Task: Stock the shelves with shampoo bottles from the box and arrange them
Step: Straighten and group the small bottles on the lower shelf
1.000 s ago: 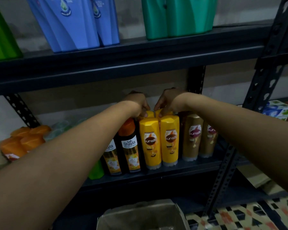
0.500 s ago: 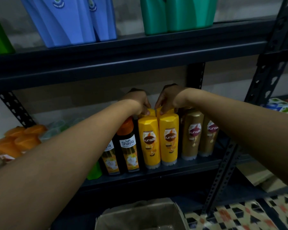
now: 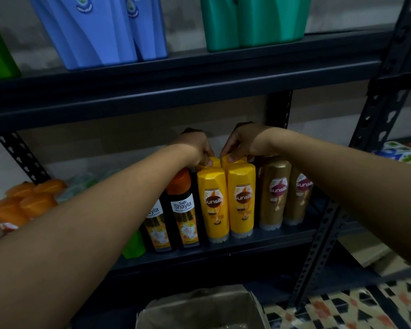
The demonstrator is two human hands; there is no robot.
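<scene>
- Our left hand [image 3: 196, 148] and right hand [image 3: 241, 142] each grip a rear yellow bottle [image 3: 233, 159] top.
- Below our grip, the cardboard box [image 3: 199, 309] stands open, contents unclear.

Yellow Sunsilk bottles [image 3: 228, 200] upright, 2 rows, mid shelf [image 3: 223, 254], btwn black & gold bottles.

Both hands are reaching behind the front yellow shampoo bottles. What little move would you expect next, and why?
Probably nudging the two back yellow bottles straight behind the front yellow pair, then letting go. The left hand and right hand each grip a back bottle's top, and both already stand on the shelf.
</scene>
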